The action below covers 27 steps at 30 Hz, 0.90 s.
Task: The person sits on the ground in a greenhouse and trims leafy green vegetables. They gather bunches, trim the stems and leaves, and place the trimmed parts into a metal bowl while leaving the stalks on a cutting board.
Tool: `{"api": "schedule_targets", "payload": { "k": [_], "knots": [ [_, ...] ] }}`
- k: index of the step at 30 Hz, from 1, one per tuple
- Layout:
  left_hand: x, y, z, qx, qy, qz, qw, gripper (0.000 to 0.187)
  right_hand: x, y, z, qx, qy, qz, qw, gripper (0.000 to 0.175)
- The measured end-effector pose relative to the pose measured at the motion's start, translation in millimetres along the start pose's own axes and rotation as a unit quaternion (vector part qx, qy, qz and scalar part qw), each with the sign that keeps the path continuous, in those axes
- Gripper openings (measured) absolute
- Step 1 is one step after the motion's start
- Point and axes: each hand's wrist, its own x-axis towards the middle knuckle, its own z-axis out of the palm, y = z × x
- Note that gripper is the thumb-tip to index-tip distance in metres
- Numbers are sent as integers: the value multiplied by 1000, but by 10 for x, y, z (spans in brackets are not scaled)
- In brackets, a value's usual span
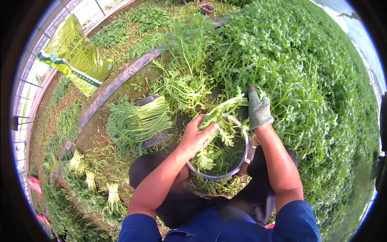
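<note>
My bare left hand (pixel 196 136) grips the leafy part of a few pale green stalks of garland chrysanthemum (pixel 227 105), their lobed leaves hanging below the fingers. At the other end of the stalks is my right hand (pixel 260 111), in a grey-green work glove, closed around the stem ends. Both hands are above a round bucket (pixel 245 145) with a grey rim, between my knees. Loose leaves and sprigs (pixel 222 160) lie inside it. To the left, a neat pile of cut stalks (pixel 148 119) rests across a dark strip, stem ends towards the bucket.
Dense standing greens (pixel 302 90) fill the right side. Tied bundles (pixel 112 193) lie at lower left, among scattered trimmings. A dark hose-like strip (pixel 121 77) curves along the ground. A green printed sack (pixel 77 57) stands at upper left, near the greenhouse wall. A small container (pixel 207 9) sits far ahead.
</note>
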Motion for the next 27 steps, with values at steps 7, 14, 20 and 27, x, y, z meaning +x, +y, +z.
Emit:
{"api": "schedule_targets", "payload": {
  "k": [7, 14, 20, 27],
  "knots": [
    [-151, 102, -312, -28, 84, 20, 996, 51, 183, -196, -230, 85, 44, 45, 994, 43],
    [-146, 113, -309, -53, 127, 50, 989, 47, -324, -126, -98, -43, -288, 55, 955, 29],
    [-111, 90, -76, -37, 83, 40, 995, 44, -473, -91, 188, -16, -338, 115, 934, 46],
    [-101, -6, -7, 79, 71, 77, 991, 34, -441, 110, 96, -143, -382, -5, 913, 27]
  ]
}}
